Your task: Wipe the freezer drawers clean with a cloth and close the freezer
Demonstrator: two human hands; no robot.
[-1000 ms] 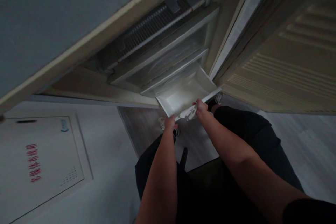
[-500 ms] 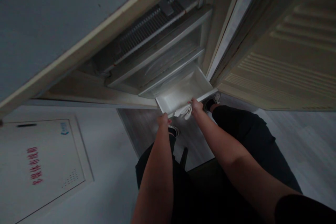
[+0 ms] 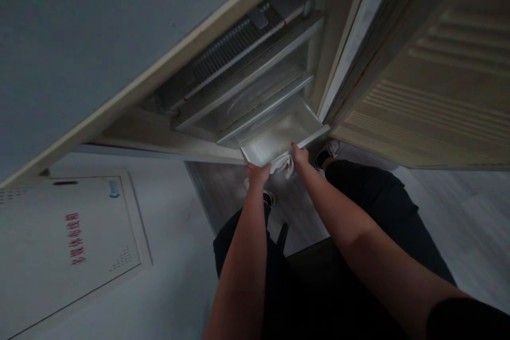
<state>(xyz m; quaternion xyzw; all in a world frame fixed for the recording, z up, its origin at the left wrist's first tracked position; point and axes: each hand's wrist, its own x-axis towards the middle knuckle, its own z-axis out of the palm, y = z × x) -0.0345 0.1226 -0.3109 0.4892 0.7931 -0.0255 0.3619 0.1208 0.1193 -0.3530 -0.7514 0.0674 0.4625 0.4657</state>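
Note:
A pale freezer drawer point(image 3: 272, 137) is pulled partly out at the bottom of the open fridge compartment, and nothing shows inside it. My left hand point(image 3: 258, 174) is closed on the left part of the drawer's front edge, thumb toward the cloth. My right hand point(image 3: 299, 157) is closed at the middle of that same edge, against a crumpled white cloth point(image 3: 283, 164). The cloth hangs over the drawer front between both hands. How much of it the right fingers hold is partly hidden.
Above are closed drawers point(image 3: 263, 87) and a wire shelf point(image 3: 231, 42). The ribbed fridge door point(image 3: 430, 95) stands open at right. A white wall panel point(image 3: 103, 223) with red writing is at left. My shoes and a dark seat are below.
The drawer has slid slightly inward. My left hand has moved right along its front edge, closer to the cloth. The view has shifted a little.

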